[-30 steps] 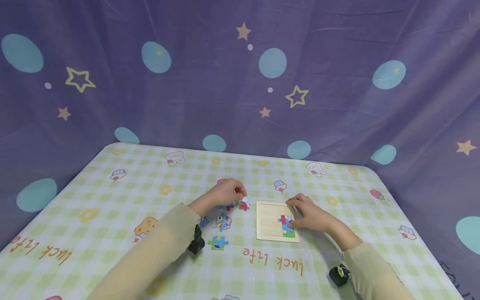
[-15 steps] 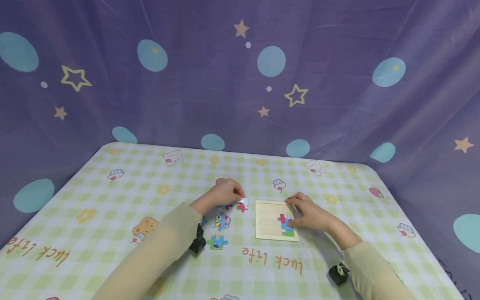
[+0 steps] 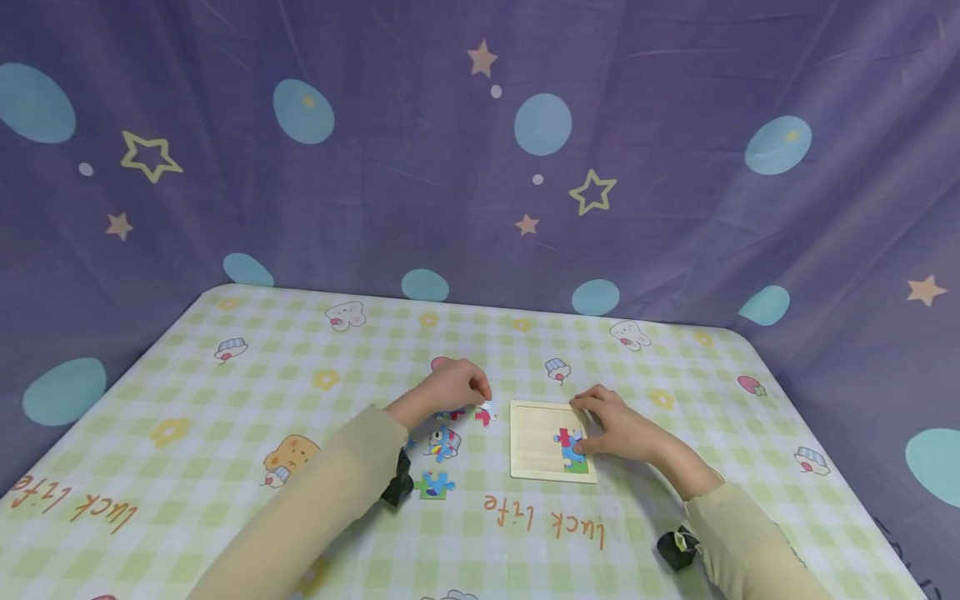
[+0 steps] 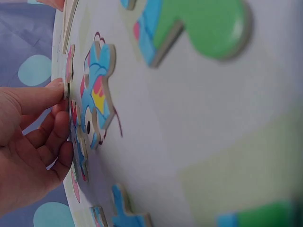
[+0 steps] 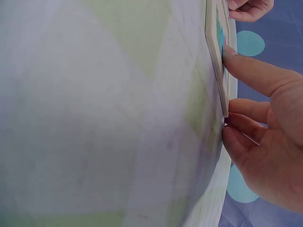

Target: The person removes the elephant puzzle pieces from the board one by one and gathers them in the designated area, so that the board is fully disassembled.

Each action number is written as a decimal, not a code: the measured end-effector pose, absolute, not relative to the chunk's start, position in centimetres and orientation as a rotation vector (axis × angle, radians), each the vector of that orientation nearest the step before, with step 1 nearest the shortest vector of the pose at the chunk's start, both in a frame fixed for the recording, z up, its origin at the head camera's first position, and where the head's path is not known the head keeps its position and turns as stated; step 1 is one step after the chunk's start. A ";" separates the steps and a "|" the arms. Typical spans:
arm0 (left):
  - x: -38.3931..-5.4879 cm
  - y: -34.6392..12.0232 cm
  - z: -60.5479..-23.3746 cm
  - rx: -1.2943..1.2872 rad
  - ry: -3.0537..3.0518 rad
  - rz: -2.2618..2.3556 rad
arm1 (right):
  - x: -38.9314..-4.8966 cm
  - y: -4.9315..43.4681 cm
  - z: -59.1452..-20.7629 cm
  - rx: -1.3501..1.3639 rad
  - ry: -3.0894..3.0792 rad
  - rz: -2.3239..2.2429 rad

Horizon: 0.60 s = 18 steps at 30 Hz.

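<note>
My left hand [image 3: 456, 385] pinches a small puzzle piece [image 4: 66, 91] between thumb and index finger, low over the table; the fingers hide most of it. Close by its fingertips lies a red and white piece [image 3: 483, 414]. Several loose blue pieces lie under and in front of this hand, among them a blue piece with a printed face [image 3: 444, 442] and a green-blue piece [image 3: 434, 485]. My right hand [image 3: 618, 429] holds the right side of a square wooden puzzle tray [image 3: 534, 446]. Its thumb rests on joined red, blue and green pieces [image 3: 569, 458] inside, while its fingers lie along the outer edge.
A checked tablecloth [image 3: 300, 517] with printed cartoons and lettering covers the table. Behind it hangs a purple curtain [image 3: 420, 183] with stars and dots. Black wrist cameras, such as the right one [image 3: 677, 548], hang beneath both sleeves.
The left hand stays over the loose pieces, with the red and white piece shifting slightly at its fingertips. The right hand and tray keep their places; the head view drifts a little.
</note>
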<state>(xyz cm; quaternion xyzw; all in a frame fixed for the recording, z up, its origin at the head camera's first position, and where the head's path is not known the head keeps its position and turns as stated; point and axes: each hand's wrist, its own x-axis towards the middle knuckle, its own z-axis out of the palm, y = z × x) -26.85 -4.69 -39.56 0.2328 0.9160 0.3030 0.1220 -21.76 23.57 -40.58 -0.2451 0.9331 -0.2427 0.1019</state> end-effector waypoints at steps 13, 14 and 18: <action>-26.5 -4.4 -39.7 0.641 2.695 0.864 | -21.5 23.5 -40.6 -0.723 2.757 -0.722; -26.5 -4.4 -39.7 0.649 2.702 0.853 | -21.5 23.4 -40.6 -0.720 2.757 -0.725; -26.5 -4.2 -40.0 0.676 2.740 0.809 | -21.4 23.4 -40.6 -0.710 2.751 -0.726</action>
